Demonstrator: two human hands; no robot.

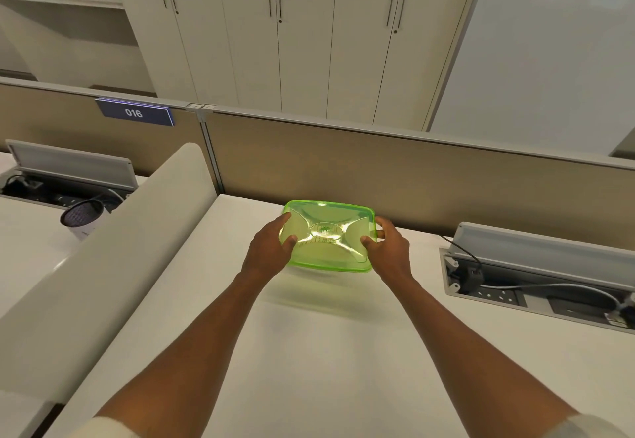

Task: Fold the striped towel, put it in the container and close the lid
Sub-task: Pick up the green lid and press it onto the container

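A translucent green plastic container (328,234) with its lid on sits at the far middle of the white desk (309,351), close to the partition. My left hand (269,248) grips its left side, thumb pressed on the lid. My right hand (390,248) grips its right side, thumb on the lid and fingers curled around the edge. I cannot make out the striped towel; the container's inside shows only as a green blur.
A tan partition (378,166) runs behind the desk. An open cable tray (536,279) with sockets and cords lies at the right. A white curved divider (113,259) bounds the left, with a round dark-topped speaker (82,216) beyond it.
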